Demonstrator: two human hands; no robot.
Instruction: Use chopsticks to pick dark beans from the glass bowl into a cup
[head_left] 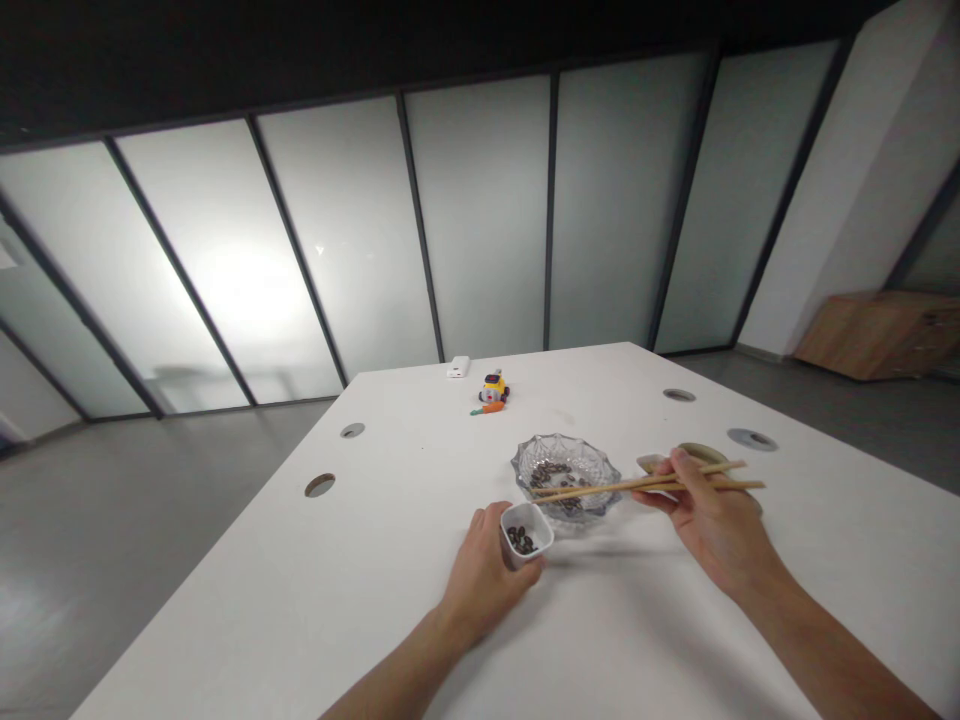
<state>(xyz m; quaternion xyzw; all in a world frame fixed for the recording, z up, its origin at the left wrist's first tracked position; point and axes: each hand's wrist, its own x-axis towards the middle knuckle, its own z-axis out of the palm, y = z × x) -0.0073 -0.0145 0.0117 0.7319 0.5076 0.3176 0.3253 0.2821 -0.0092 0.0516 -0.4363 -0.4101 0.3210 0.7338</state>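
Observation:
My left hand (480, 575) is wrapped round a small white cup (526, 533) that holds several dark beans. Just beyond it on the white table (315, 600) stands a cut-glass bowl (566, 475) with more dark beans in it. My right hand (709, 520) grips a pair of wooden chopsticks (637, 485). Their tips reach left over the near side of the glass bowl. I cannot tell whether a bean is caught between the tips.
Behind my right hand lies a small olive dish (701, 453). Further back sit a yellow toy (493, 386), an orange carrot toy (489, 408) and a small white box (458, 367). Round cable holes (320, 485) mark the tabletop. A wooden cabinet (877, 335) stands at right.

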